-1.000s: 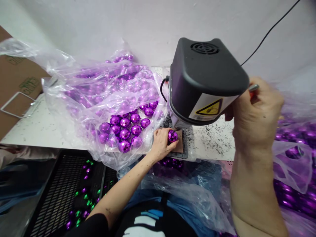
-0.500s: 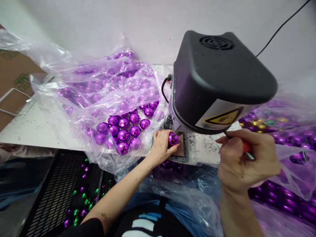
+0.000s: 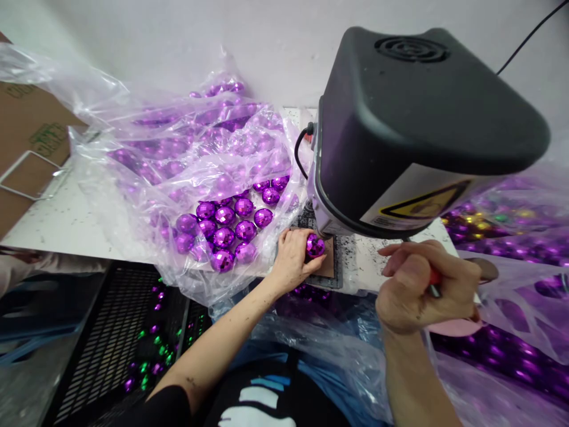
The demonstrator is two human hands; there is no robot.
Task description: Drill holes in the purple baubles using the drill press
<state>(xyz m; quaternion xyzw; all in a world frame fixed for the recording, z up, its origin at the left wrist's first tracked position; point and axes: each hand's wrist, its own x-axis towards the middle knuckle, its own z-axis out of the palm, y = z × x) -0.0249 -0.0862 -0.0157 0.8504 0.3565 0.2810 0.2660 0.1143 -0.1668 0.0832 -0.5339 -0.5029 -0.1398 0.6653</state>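
Observation:
Under the black drill press (image 3: 413, 130), my left hand (image 3: 291, 258) is closed round a shiny purple faceted ball (image 3: 315, 245), holding it against a brown block (image 3: 329, 267) on the machine's base. The press head hides the tool above the ball. My right hand (image 3: 422, 287) is wrapped round a lever with a red part (image 3: 434, 277) at the machine's right side; most of the lever is covered by the fingers and the housing.
An open clear plastic bag (image 3: 178, 148) spills more purple balls (image 3: 224, 237) at the left. A cardboard box (image 3: 33, 130) stands far left. Black crates (image 3: 95, 332) with green and purple beads sit below. Bagged beads (image 3: 498, 350) lie at the right.
My right hand has moved left and closer to me relative to the press, still round the lever. My left hand keeps the ball in place. The camera view has shifted slightly.

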